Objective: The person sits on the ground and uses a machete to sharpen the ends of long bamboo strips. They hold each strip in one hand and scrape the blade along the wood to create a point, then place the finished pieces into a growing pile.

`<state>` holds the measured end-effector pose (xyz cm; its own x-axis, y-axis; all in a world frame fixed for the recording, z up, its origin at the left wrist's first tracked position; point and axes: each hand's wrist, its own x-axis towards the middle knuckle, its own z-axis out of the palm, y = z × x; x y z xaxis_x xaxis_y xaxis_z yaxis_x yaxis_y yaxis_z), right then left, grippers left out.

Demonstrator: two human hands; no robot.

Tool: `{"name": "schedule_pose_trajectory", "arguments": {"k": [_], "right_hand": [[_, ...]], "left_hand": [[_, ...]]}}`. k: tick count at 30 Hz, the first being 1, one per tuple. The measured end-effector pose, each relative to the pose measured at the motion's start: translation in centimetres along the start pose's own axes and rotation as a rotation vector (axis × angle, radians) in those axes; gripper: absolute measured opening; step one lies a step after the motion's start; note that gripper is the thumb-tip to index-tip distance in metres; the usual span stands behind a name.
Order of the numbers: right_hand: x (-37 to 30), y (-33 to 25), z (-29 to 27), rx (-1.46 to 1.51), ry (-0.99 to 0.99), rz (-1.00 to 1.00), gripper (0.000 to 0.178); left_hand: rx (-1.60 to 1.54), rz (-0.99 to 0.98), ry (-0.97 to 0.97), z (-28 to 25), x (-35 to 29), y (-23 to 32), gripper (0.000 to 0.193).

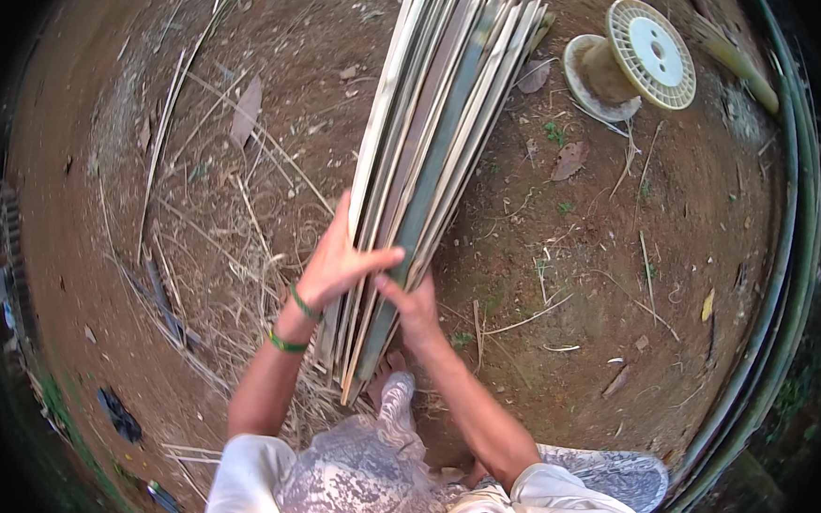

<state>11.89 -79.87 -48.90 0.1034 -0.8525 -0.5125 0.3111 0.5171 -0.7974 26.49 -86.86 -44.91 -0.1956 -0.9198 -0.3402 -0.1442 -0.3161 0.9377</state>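
Note:
A thick bundle of split bamboo strips [435, 114], pale with some dark green and brownish faces, slants from above my lap up toward the far side. My left hand [336, 261] wraps the bundle's left side, its thumb lying across the strips; green bands circle that wrist. From the other side my right hand [416, 308] grips the bundle, its thumb close to the left thumb and its fingers mostly hidden behind the strips. The bundle's near ends hang just above my foot.
A white plastic spool [658, 53] lies on the dirt at the far right. Long green bamboo poles [803, 214] curve along the right edge. Bamboo shavings [241, 257] and thin strips litter the ground on the left. A dark scrap [119, 415] lies at the lower left.

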Motion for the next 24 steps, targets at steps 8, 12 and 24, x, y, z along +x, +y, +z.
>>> {"name": "schedule_pose_trajectory", "arguments": {"k": [8,12,24], "right_hand": [[3.3,-3.3,-5.8,-0.824,0.066,0.169,0.08],[10.0,-5.5,-7.4,-0.663,0.467,-0.156,0.096],[18.1,-6.5,-4.3,-0.337,0.529,-0.286,0.118]], "left_hand": [[0.728,-0.119,0.184,-3.4,3.4,-4.2,0.109],[0.766,-0.07,0.428,-5.7,14.0,-6.2,0.12],[0.344,-0.013,0.19,-2.6,18.4,-3.5,0.121]]}}
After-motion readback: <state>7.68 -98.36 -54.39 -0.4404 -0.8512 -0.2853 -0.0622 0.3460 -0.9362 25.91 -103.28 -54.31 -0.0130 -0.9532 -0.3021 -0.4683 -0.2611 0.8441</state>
